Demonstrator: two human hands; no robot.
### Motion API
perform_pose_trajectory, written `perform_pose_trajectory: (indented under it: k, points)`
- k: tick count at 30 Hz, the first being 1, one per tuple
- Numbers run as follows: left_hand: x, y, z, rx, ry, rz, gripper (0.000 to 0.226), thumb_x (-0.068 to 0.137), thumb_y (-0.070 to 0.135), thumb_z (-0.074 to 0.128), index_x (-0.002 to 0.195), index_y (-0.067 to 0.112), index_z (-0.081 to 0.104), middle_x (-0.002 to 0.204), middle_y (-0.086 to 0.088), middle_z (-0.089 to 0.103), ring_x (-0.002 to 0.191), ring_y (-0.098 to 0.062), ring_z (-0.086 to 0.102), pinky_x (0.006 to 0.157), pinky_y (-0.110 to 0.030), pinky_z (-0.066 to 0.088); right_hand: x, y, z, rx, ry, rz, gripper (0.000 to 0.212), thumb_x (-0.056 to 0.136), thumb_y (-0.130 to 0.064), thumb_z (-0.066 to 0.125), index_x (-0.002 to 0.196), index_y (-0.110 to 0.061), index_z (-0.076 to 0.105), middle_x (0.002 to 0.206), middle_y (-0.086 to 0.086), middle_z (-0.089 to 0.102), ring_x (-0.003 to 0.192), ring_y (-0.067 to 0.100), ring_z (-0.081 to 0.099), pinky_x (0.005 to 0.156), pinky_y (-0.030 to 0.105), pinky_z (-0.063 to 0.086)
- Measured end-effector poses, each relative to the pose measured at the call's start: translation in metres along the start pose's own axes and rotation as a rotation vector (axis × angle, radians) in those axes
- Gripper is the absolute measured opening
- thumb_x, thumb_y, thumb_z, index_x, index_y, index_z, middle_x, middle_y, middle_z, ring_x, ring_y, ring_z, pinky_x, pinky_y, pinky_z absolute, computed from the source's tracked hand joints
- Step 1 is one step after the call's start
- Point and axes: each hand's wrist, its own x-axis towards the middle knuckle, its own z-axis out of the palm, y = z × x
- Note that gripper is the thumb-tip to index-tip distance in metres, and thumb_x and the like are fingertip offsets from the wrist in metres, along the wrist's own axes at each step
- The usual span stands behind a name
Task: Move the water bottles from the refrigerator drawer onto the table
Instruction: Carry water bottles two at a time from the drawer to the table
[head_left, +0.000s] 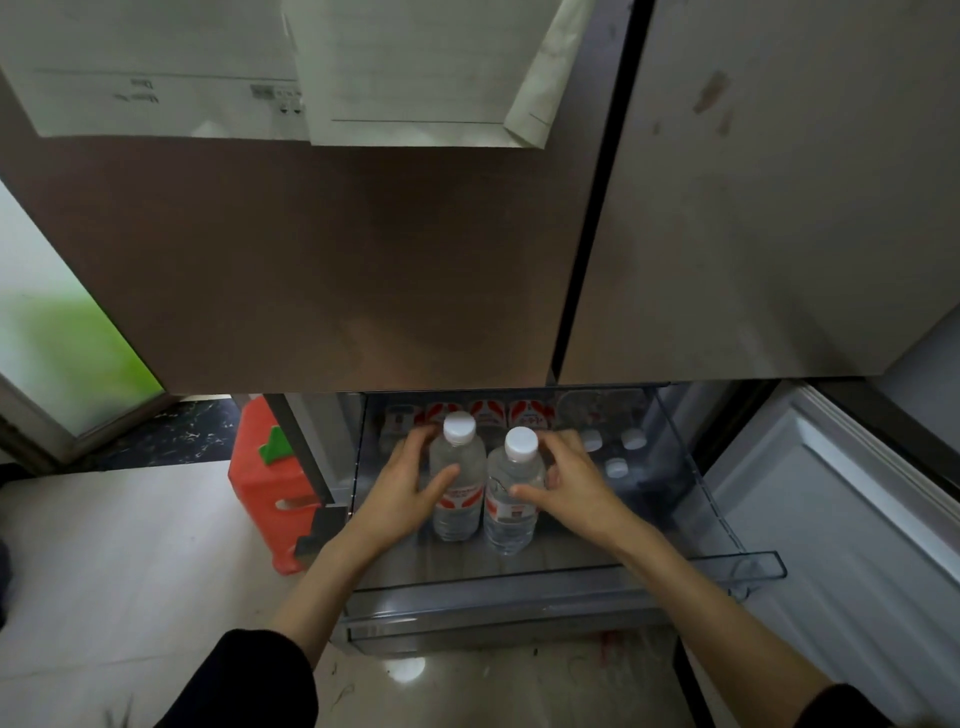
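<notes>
Two clear water bottles with white caps and red-white labels stand side by side in the open transparent refrigerator drawer (722, 499). My left hand (400, 483) wraps around the left bottle (457, 483), thumb across its front. My right hand (571, 483) curls around the right bottle (511, 493), fingers on its shoulder. Several more bottles (615, 452) lie or stand at the back right of the drawer, with labelled ones (488, 413) along the rear. No table is in view.
The closed upper refrigerator doors (363, 260) hang right above the drawer, with papers (415, 67) stuck on them. A red plastic stool (270, 483) stands on the floor to the left. The lower door (831, 519) is swung open at right.
</notes>
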Motion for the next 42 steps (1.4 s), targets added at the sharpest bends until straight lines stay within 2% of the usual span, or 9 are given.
perform_pose_trajectory:
  k: [3,6,19,22,25,30,35,39,42]
  points:
    - [0.002,-0.002,0.001,-0.079,-0.068,-0.023,0.062,0.085,0.026,0.062,0.136,0.019,0.026,0.138,0.001,0.043,0.12,-0.01,0.045,0.099,-0.028,0.04,0.001,0.008,0.0,-0.019,-0.124,0.005,0.074,0.077,-0.016,0.073,0.14,-0.024,0.034,0.133,-0.003,0.038,0.123,0.011,0.041,0.104,0.024,0.034]
    - [0.004,-0.005,0.0,-0.096,-0.096,-0.04,0.07,0.08,0.025,0.069,0.136,0.02,0.026,0.136,0.003,0.043,0.117,-0.009,0.044,0.097,-0.028,0.042,0.006,0.009,0.001,0.083,-0.124,0.026,0.073,0.076,-0.013,0.073,0.139,-0.022,0.036,0.136,-0.002,0.046,0.121,0.011,0.047,0.102,0.027,0.039]
    - [-0.001,-0.009,-0.004,-0.068,0.035,-0.044,0.075,0.067,0.032,0.08,0.128,0.017,0.039,0.127,-0.001,0.056,0.107,-0.015,0.057,0.085,-0.023,0.046,0.002,0.005,0.017,0.07,0.052,0.075,0.066,0.069,-0.025,0.08,0.123,-0.019,0.042,0.122,-0.002,0.057,0.108,0.009,0.055,0.088,0.022,0.047]
    - [-0.009,-0.005,-0.009,-0.044,0.073,0.026,0.072,0.067,0.03,0.08,0.126,0.019,0.041,0.124,0.001,0.057,0.104,-0.009,0.055,0.086,-0.022,0.046,-0.005,-0.002,0.015,0.065,0.074,0.031,0.067,0.069,-0.026,0.08,0.124,-0.022,0.042,0.126,-0.002,0.055,0.112,0.01,0.053,0.095,0.029,0.047]
    - [-0.025,0.008,-0.016,-0.044,0.144,0.108,0.068,0.066,0.027,0.081,0.122,0.026,0.042,0.119,0.012,0.054,0.106,-0.006,0.054,0.088,-0.019,0.045,-0.015,-0.012,0.004,0.053,0.092,-0.044,0.066,0.069,-0.028,0.08,0.121,-0.028,0.041,0.126,-0.004,0.054,0.115,0.012,0.052,0.097,0.032,0.047]
    - [-0.061,0.049,-0.037,-0.115,0.28,0.137,0.068,0.067,0.025,0.08,0.109,0.054,0.035,0.107,0.038,0.044,0.097,0.023,0.048,0.078,0.001,0.039,-0.039,-0.044,-0.02,0.134,0.143,-0.219,0.064,0.067,-0.027,0.081,0.115,-0.039,0.041,0.116,-0.015,0.052,0.112,0.01,0.053,0.098,0.037,0.047]
    - [-0.108,0.102,-0.055,-0.247,0.503,0.159,0.062,0.069,0.031,0.072,0.122,0.037,0.04,0.119,0.014,0.054,0.106,-0.003,0.056,0.085,-0.02,0.048,-0.072,-0.092,-0.042,0.266,0.135,-0.406,0.057,0.07,-0.033,0.078,0.114,-0.041,0.043,0.112,-0.018,0.054,0.11,0.009,0.054,0.097,0.036,0.046]
    - [-0.152,0.131,-0.072,-0.222,0.654,0.175,0.051,0.078,0.03,0.065,0.122,0.037,0.04,0.106,0.026,0.054,0.097,0.004,0.057,0.079,-0.013,0.049,-0.1,-0.127,-0.04,0.373,0.049,-0.509,0.049,0.074,-0.034,0.073,0.116,-0.036,0.047,0.11,-0.018,0.058,0.105,0.004,0.058,0.093,0.035,0.051]
    - [-0.192,0.129,-0.083,-0.196,0.716,0.136,0.052,0.074,0.044,0.059,0.122,0.031,0.044,0.11,0.014,0.06,0.096,-0.001,0.061,0.077,-0.013,0.05,-0.123,-0.147,-0.025,0.397,-0.028,-0.584,0.038,0.077,-0.03,0.072,0.107,-0.039,0.051,0.104,-0.017,0.061,0.096,0.001,0.061,0.087,0.029,0.053]
